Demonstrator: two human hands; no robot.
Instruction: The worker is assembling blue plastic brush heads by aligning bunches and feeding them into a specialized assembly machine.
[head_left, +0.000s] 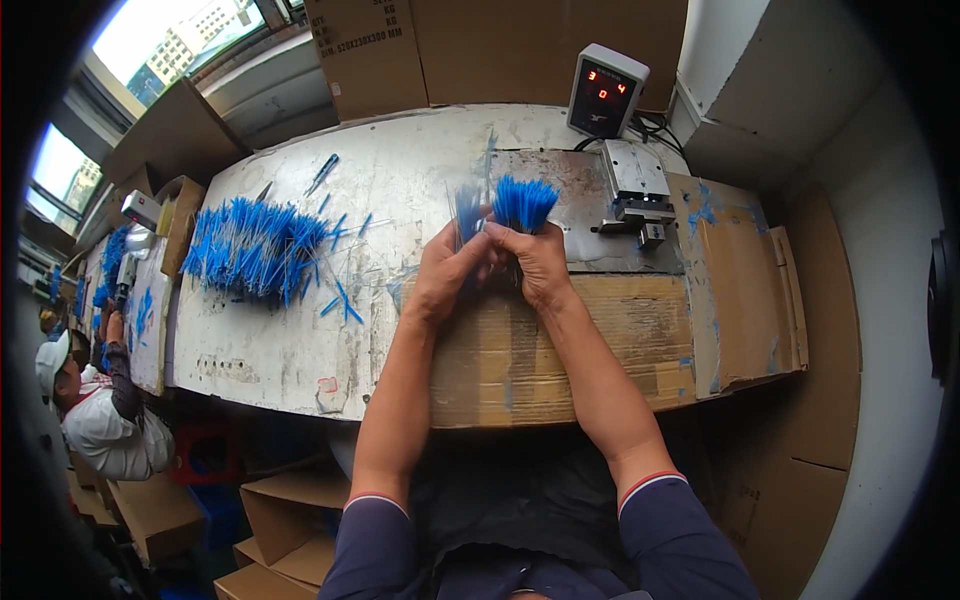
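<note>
Above the middle of the table, my right hand is closed round a bundle of thin blue-tipped sticks, blue ends up. Close beside it, my left hand grips a smaller, motion-blurred bundle of the same sticks. The fingers of both hands nearly meet between the bundles. To the left lies a large pile of blue-tipped sticks, with several loose ones scattered at its right side. What exactly the sticks are, I cannot tell.
A metal fixture stands on a worn plate at the right, below a box with a red digital display. Cardboard covers the table's front right. A blue-handled tool lies behind the pile. Another person works at far left.
</note>
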